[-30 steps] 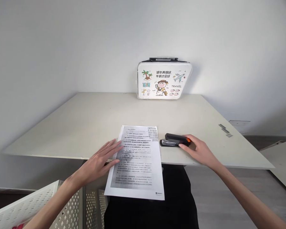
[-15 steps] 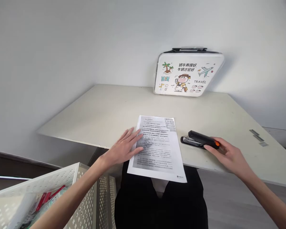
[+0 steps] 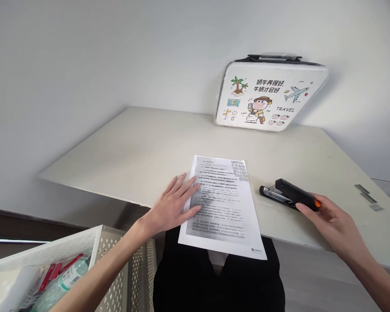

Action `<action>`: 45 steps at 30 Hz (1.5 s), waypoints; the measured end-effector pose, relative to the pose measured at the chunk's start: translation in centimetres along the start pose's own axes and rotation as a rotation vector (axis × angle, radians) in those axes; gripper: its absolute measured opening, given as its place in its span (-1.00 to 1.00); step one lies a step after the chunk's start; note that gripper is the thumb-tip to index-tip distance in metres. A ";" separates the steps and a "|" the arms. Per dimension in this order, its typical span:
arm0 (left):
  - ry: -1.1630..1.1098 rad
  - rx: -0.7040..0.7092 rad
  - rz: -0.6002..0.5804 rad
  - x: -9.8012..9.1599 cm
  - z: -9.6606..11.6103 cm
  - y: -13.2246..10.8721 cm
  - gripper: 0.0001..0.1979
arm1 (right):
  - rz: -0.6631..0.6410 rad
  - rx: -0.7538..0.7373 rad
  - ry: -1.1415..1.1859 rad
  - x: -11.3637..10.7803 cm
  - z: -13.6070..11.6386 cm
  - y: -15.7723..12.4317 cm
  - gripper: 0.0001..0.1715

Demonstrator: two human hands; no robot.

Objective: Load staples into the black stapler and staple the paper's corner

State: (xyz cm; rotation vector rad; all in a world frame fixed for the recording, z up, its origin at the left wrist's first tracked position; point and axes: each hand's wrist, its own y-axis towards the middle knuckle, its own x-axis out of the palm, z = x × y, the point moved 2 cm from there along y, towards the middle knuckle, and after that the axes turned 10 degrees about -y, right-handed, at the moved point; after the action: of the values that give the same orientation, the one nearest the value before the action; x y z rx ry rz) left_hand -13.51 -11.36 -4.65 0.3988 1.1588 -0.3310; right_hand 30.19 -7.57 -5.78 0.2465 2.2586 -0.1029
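A printed sheet of paper (image 3: 224, 208) lies at the near edge of the table, its lower part reaching out past the edge above my lap. On its left margin my left hand (image 3: 172, 206) rests flat, fingers spread. To the right of the sheet is a black stapler (image 3: 292, 193) with an orange spot at its rear end; its front points toward the paper without touching it. My right hand (image 3: 331, 221) grips the stapler's rear, thumb on the near side and the other fingers mostly hidden behind.
Several strips of staples (image 3: 368, 197) lie at the table's right. A white cartoon-printed case (image 3: 269, 97) with a black handle leans on the wall at the back of the table (image 3: 133, 151). A perforated white basket (image 3: 97, 247) holding a bottle (image 3: 65, 281) stands lower left.
The view has shifted, so most things sit farther right in the picture. The stapler is angled slightly more and a little farther from the sheet. My left hand stays on the paper.
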 end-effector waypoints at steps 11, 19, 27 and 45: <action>-0.003 0.000 0.003 -0.2 0.2 0.1 -0.32 | -0.005 0.001 0.023 0.0 0.1 0.0 -0.39; 0.001 0.007 0.009 -0.2 0.1 0.1 -0.32 | -0.011 0.021 0.026 0.0 -0.1 0.1 -0.38; 0.007 0.000 -0.006 -0.3 0.2 0.2 -0.32 | -0.027 0.014 0.037 -0.2 -0.2 0.0 -0.40; -0.010 0.007 0.000 -0.4 0.3 0.3 -0.31 | -0.043 0.007 0.052 -0.1 -0.3 0.0 -0.43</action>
State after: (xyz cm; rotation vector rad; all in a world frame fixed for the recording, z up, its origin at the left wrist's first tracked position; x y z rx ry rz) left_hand -13.29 -11.19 -4.15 0.4026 1.1483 -0.3369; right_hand 30.03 -7.58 -5.49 0.2066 2.3159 -0.1287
